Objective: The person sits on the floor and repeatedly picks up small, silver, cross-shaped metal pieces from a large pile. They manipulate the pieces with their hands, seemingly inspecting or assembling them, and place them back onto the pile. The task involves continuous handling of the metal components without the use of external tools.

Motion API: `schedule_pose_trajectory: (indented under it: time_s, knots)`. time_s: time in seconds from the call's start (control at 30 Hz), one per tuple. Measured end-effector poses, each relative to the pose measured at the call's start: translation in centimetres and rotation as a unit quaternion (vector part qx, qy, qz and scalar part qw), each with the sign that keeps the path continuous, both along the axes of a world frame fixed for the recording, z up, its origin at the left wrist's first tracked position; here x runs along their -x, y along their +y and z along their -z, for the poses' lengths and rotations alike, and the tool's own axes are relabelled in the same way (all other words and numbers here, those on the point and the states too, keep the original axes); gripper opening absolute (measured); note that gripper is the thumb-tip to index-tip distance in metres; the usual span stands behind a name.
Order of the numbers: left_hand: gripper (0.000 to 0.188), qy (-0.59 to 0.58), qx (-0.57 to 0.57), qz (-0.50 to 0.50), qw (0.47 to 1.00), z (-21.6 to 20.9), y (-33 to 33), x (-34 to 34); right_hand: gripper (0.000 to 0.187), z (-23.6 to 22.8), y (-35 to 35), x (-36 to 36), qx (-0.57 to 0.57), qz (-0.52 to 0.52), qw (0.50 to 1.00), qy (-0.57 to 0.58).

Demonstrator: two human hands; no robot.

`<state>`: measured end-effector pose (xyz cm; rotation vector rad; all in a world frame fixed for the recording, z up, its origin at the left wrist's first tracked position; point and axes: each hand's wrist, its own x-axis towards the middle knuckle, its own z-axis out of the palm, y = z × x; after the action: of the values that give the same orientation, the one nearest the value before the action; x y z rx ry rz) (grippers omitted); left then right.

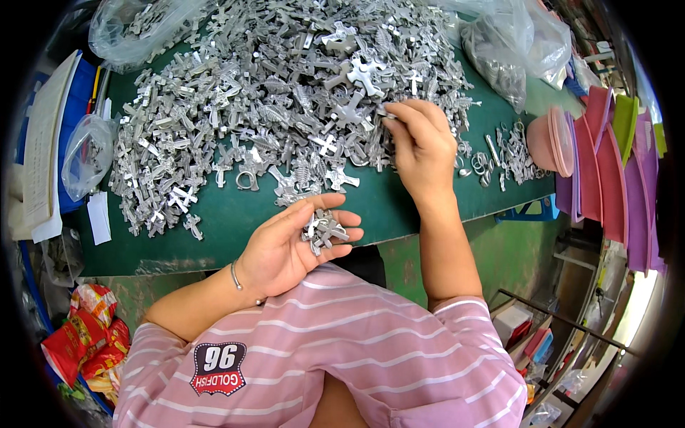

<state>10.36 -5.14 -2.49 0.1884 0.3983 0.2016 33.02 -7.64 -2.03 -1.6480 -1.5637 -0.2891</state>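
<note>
Palm up at the table's front edge, my left hand [285, 242] is cupped around several small silvery metal pieces [323, 231], some of them cross-shaped. My right hand [422, 146] is over the right side of a big heap of silvery metal crosses [285, 93]. Its thumb and forefinger are pinched on a small grey metal piece [386, 111], whose full shape is hidden. Larger crosses [366, 75] lie on top of the heap close to those fingertips. Between my hands, a few loose crosses [342, 177] lie at the heap's near edge.
The green table [392, 207] carries clear plastic bags [135, 36] at the back left and back right [499, 57]. Rings and small parts [510, 153] lie at the right, beside pink cups [549, 143] and coloured bins [606, 157]. Papers [50, 143] stand at the left.
</note>
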Motion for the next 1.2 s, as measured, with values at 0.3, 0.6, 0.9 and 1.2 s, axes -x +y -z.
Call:
schedule_pose_trajectory:
  time_s: [0.3, 0.6, 0.9, 1.2]
  knots:
    - [0.040, 0.012, -0.026, 0.007, 1.000, 0.2, 0.0, 0.0, 0.016, 0.4, -3.2, 2.1, 0.001, -0.116, 0.823, 0.556]
    - [0.040, 0.019, -0.041, -0.003, 0.999, 0.1, -0.2, 0.0, 0.041, 0.8, -4.6, 3.1, -0.012, -0.164, 0.799, 0.578]
    - [0.040, -0.005, -0.014, -0.003, 1.000, 0.5, -0.2, 0.0, 0.040, 0.1, -5.6, 4.6, -0.013, -0.161, 0.843, 0.512]
    - [0.037, 0.004, -0.013, -0.009, 1.000, 0.2, -0.3, 0.1, 0.018, 0.1, -3.5, 1.6, 0.045, 0.080, 0.994, 0.055]
